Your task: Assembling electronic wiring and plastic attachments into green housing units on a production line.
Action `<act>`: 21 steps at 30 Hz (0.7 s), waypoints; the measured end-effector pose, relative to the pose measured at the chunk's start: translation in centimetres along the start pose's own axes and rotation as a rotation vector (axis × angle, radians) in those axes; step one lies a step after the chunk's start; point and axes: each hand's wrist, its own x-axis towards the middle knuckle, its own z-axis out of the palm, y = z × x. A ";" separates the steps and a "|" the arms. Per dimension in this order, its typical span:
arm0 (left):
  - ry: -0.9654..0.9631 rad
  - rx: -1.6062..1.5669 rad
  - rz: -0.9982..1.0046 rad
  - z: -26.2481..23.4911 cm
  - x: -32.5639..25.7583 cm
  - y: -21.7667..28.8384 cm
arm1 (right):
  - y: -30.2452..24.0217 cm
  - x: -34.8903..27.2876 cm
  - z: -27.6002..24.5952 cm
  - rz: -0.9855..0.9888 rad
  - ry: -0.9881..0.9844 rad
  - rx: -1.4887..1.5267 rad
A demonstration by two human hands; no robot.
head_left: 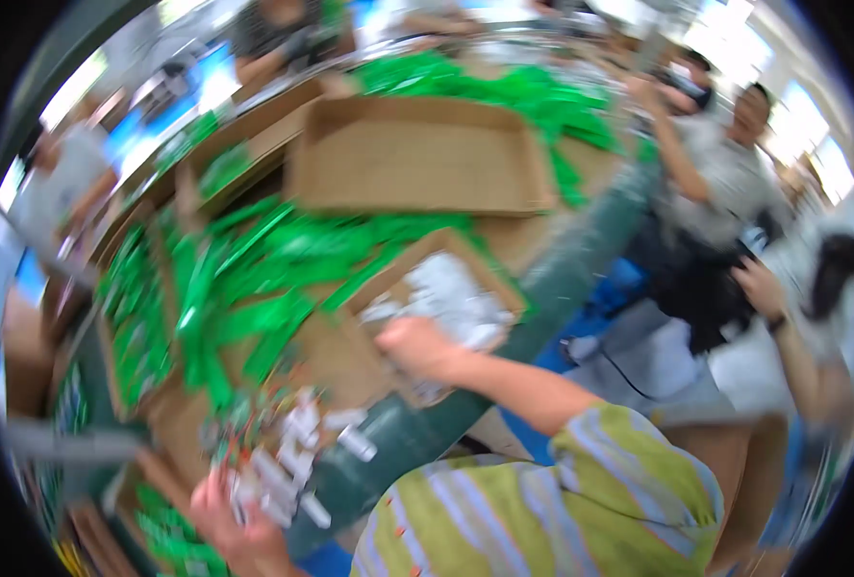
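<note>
My right hand (pixel 415 346) is closed at the near-left side of a small cardboard box (pixel 358 306). White pieces (pixel 446 288) fill much of that box. Whatever the right fingers hold is hidden. At the lower left, my left hand (pixel 239 529) curls its fingers beside a heap of loose white rectangular pieces (pixel 297 438). Motion blur hides what sits between its fingers. Small parts with orange and green bits (pixel 244 418) are mixed in just beyond the white pieces.
Green plastic-looking strips (pixel 302 245) spread over the table beyond my hands. A large shallow cardboard tray (pixel 422 163) stands at the back. The table's dark green padded edge (pixel 581 255) runs diagonally along the near right. Other people (pixel 725 163) sit or stand around the table.
</note>
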 end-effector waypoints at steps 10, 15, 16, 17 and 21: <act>-0.290 -0.247 0.033 9.8 7.5 -4.0 | 0.5 -0.4 -5.5 0.258 0.173 0.458; -0.334 0.248 0.320 18.3 11.1 -8.9 | -0.2 -1.1 -5.6 0.189 0.188 0.579; -0.332 0.250 0.326 18.8 11.3 -9.6 | 0.2 -1.5 -5.0 0.220 0.194 0.728; -0.375 0.169 0.255 19.1 11.8 -9.6 | 0.4 -1.8 -4.6 0.254 0.200 0.877; -0.424 -0.812 -0.455 15.8 13.0 -6.9 | 0.0 -2.8 -6.3 0.410 0.119 1.312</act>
